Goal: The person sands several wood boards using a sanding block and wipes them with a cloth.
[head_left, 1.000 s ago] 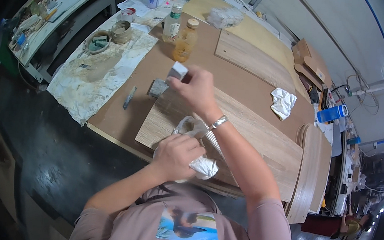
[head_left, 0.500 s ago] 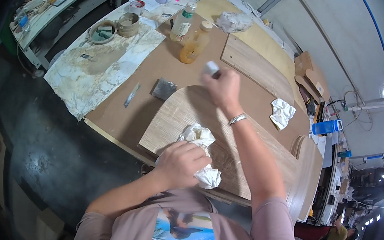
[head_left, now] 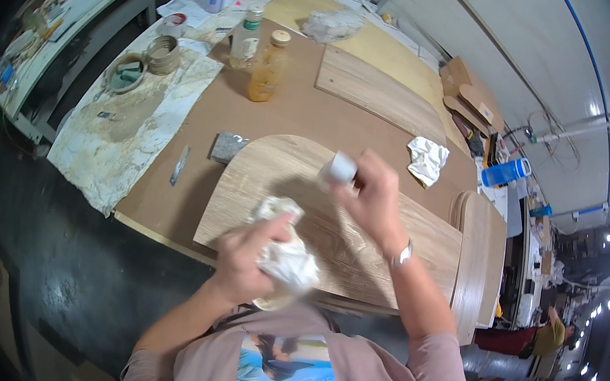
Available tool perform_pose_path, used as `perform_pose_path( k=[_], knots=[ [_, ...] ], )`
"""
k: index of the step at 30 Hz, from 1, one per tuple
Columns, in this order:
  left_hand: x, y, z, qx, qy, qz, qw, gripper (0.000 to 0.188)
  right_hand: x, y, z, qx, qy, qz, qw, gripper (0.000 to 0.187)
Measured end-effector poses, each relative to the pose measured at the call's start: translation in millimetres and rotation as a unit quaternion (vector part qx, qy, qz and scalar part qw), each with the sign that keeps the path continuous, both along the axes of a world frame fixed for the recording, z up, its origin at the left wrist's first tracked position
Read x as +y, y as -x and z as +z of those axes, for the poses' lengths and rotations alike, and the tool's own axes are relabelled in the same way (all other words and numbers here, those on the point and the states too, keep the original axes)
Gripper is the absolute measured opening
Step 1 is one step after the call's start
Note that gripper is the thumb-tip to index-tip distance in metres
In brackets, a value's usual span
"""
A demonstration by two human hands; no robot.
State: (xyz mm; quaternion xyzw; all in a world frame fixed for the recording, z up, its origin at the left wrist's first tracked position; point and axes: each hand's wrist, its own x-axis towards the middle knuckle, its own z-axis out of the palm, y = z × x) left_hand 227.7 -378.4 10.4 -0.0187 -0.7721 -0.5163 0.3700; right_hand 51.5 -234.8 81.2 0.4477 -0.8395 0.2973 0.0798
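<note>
A wood-grain board (head_left: 245, 183) with a rounded left end lies in front of me on the brown-topped table (head_left: 306, 122). My left hand (head_left: 242, 259) is closed on a crumpled white cloth (head_left: 287, 261), over the board's near left edge. Above the middle of the board, my right hand (head_left: 377, 195) grips a small whitish object (head_left: 340, 168); motion blur hides its kind. A grey flat block (head_left: 229, 148) rests by the board's rounded end, and a narrow blade-like tool (head_left: 181, 166) lies farther left.
Behind the board stand an amber bottle (head_left: 268, 72) and a clear bottle (head_left: 247, 39). Tubs (head_left: 163, 55) sit on stained sheeting (head_left: 129, 131) at left. Another plank (head_left: 378, 93) lies behind, with a white cloth (head_left: 427, 161) beside it. Curved boards (head_left: 469, 264) are at right.
My right hand has come nearer and to the right with the small whitish object. My left hand has moved left, carrying the cloth toward the board's near edge. The view has shifted too.
</note>
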Motion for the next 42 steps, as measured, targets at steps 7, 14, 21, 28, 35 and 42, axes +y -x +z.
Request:
perform_pose_path(
  k=[7,14,21,28,35,42],
  knots=[
    [-0.9,5.7,21.1,0.015,0.146,-0.074,0.986,0.038,48.7,-99.0,-10.4,0.009,-0.017,0.036,0.999,0.04],
    [-15.2,-14.9,24.9,0.041,0.019,0.034,0.998,0.028,126.4,-115.6,-19.7,0.013,-0.177,-0.116,0.977,0.089],
    [-97.4,-61.5,3.1,0.033,-0.059,0.157,0.985,0.039,168.6,-146.0,-85.7,0.107,-0.192,-0.204,0.954,0.069],
    [-141.2,-115.4,23.5,0.089,-0.063,0.332,0.937,0.035,176.8,-153.2,-31.6,0.134,-0.125,-0.157,0.97,0.047],
    [-146.6,-153.9,25.1,0.119,-0.095,0.355,0.922,0.035,171.5,-32.2,89.3,0.188,-0.004,-0.14,0.972,0.03],
    [-93.7,-148.7,23.0,0.075,-0.143,0.309,0.937,0.033,126.8,69.5,48.3,-0.157,-0.125,-0.22,0.955,0.043]
  ],
)
